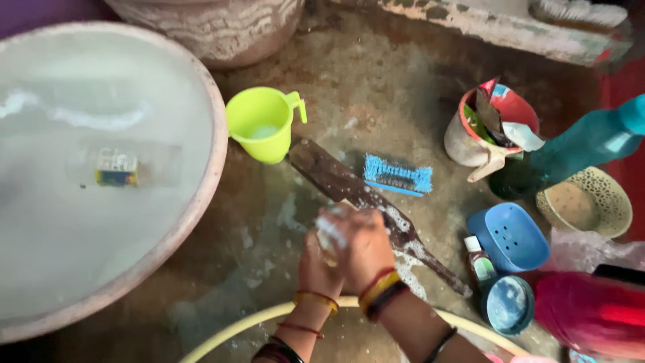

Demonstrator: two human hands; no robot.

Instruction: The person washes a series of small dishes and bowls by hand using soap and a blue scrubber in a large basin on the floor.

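Both hands, left hand [321,259] and right hand [359,245], clench together around what seems a soapy white lump [330,232] over the near end of the wooden paddle [366,202], mid-lathering, needing steady rubbing.

We see a soapy whitish lump [330,235] | foam-coated, shape unclear | pressed between our left hand [317,265] and right hand [366,245] | held just above a dark wet wooden paddle [376,208] lying slantwise mid-floor, foam-flecked
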